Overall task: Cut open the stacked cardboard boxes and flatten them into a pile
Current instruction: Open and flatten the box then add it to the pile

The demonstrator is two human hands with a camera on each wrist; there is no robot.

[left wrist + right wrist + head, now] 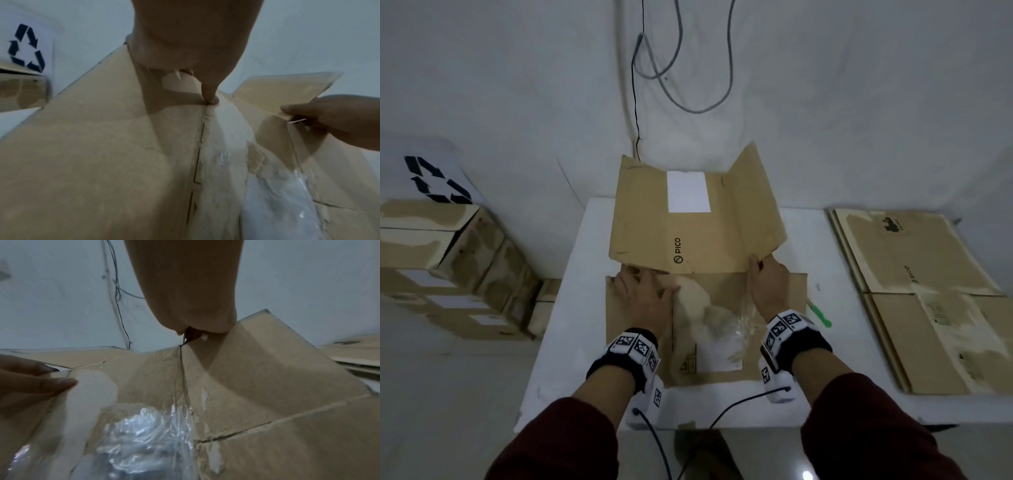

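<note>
Opened cardboard box spread across the white table, both hands on it.

The left hand lies flat, fingers straight, pressing the box's near panel down onto the table. The right hand pinches the corner of the raised right flap, thumb on top and fingers curled beneath. Crumpled clear tape trails over the panel between the two hands. A green cutter lies on the table just right of the box. Further right of the box sits the flattened pile; left of the box stand the stacked boxes not yet opened.
</note>
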